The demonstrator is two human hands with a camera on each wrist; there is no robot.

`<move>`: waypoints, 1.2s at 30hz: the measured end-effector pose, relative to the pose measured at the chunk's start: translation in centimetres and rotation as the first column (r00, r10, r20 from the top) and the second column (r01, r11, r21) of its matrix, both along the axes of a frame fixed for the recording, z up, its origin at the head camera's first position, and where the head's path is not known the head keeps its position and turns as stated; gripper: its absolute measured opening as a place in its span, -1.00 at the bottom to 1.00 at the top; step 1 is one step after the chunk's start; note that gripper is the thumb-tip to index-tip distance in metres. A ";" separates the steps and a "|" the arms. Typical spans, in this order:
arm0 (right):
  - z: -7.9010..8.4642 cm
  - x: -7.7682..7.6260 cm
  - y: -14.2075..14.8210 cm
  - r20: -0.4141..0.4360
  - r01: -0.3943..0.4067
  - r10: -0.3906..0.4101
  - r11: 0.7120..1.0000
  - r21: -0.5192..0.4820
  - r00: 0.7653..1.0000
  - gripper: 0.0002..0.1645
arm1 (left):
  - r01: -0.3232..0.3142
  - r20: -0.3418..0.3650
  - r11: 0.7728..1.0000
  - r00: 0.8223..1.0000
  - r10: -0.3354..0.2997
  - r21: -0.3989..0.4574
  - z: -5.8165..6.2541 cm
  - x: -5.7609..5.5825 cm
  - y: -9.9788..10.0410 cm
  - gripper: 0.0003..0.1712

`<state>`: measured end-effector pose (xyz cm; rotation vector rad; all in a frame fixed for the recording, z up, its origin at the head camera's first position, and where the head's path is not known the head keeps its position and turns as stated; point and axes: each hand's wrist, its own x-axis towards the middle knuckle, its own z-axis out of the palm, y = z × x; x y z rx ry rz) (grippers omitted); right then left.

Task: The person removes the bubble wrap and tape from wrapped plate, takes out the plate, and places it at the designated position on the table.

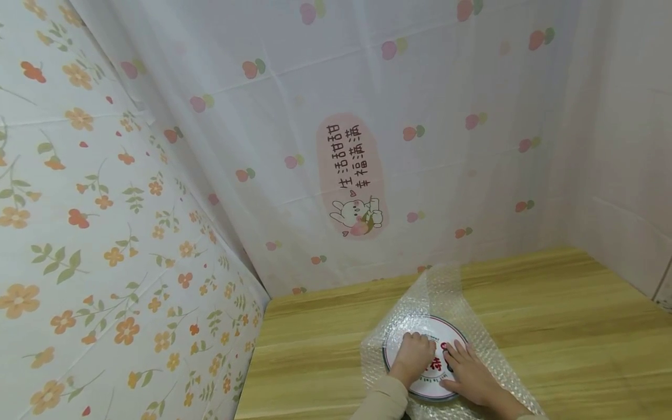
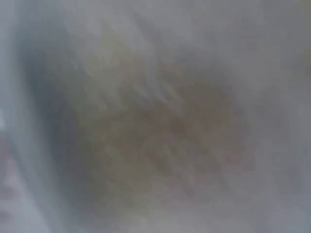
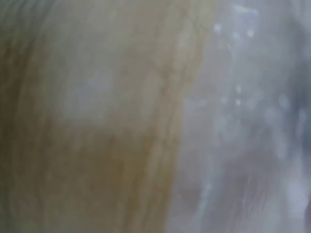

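A round white plate (image 1: 426, 387) with a dark rim line and red lettering lies on a sheet of bubble wrap (image 1: 446, 291). My left hand (image 1: 413, 354) rests on the left part of its face, fingers bent; what lies under them is hidden. Across the right part, my right hand (image 1: 469, 373) lies with fingers extended and spread, its thumb pointing left. The right wrist view shows the clear bubble wrap (image 3: 243, 126) close up beside the wood-grain tabletop. The left wrist view is badly blurred.
The wood-grain table (image 1: 310, 344) reaches back to a curtain (image 1: 446, 105) with small fruit prints and a rabbit drawing. A floral cloth (image 1: 121, 233) hangs along the left side. Pale sheeting (image 1: 630, 146) stands at the right.
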<state>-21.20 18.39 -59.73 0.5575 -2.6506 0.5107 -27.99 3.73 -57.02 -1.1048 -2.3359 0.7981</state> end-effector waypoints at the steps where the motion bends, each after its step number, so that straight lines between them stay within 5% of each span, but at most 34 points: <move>1: 0.0 0.0 0.0 -0.025 -0.002 0.003 1.000 0.004 1.000 -0.26 | 0.013 -0.007 1.000 1.000 -0.013 0.000 -0.1 0.0 0.1 -0.87; 9: -0.9 -0.4 0.1 -0.182 -0.014 0.025 0.998 0.062 0.983 -0.27 | 0.087 -0.030 0.995 0.996 -0.089 -0.046 -0.3 0.3 0.7 -0.81; 36: -0.4 -0.1 -0.1 -0.070 0.002 -0.002 1.000 0.003 0.998 -0.25 | 0.080 0.007 0.995 0.997 -0.080 -0.065 0.0 0.5 1.1 -0.82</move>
